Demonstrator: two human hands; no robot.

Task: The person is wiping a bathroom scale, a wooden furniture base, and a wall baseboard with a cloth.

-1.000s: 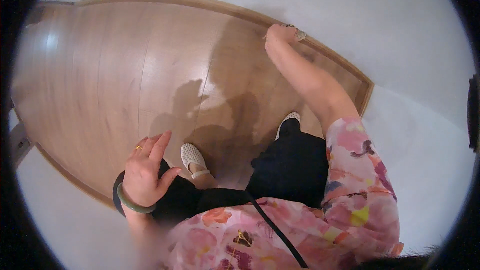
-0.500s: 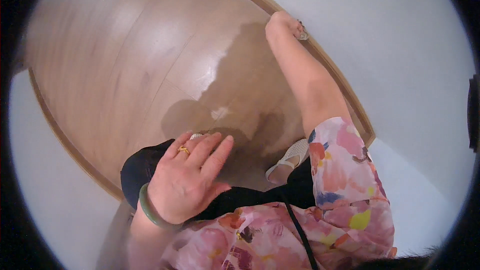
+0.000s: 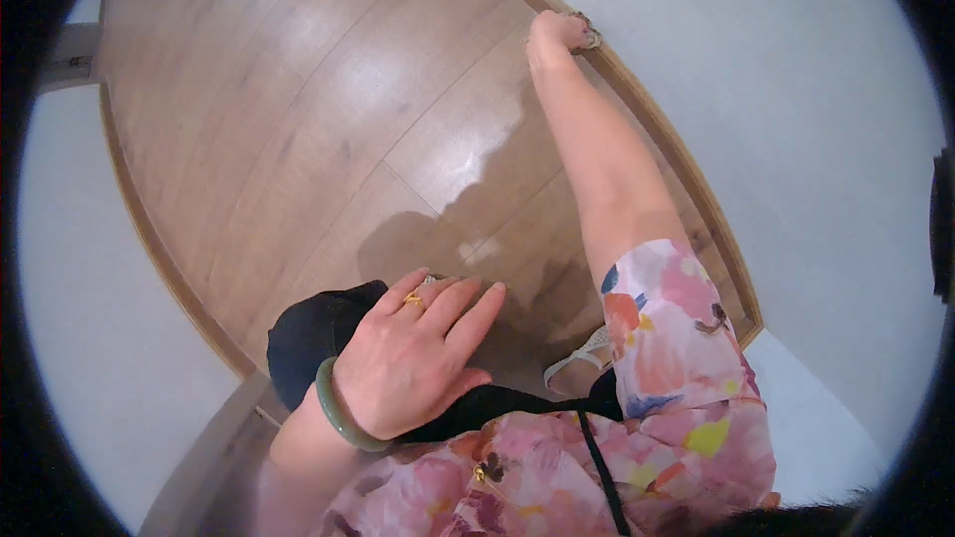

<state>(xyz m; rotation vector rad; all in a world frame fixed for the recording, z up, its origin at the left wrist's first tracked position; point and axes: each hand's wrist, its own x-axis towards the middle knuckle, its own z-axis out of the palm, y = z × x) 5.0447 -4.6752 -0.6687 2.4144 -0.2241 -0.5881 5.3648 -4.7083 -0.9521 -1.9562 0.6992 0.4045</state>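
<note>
My right arm reaches far forward, and my right hand is closed on a crumpled cloth, pale and darkly patterned. Only an edge of the cloth shows past my fingers, at the wooden baseboard along the right wall. My left hand hangs over my bent knee with nothing in it, its back up and its fingers stretched out. A green bangle circles that wrist, and a gold ring sits on a finger.
Wood-plank floor stretches ahead between a white right wall and a white left wall with its own baseboard. A doorway opening shows at far left. My pale perforated shoe stands below my right arm.
The view has shifted, so more of the left wall and the doorway shows. My right hand stays at the right baseboard with the cloth. My left hand stays open above my knee.
</note>
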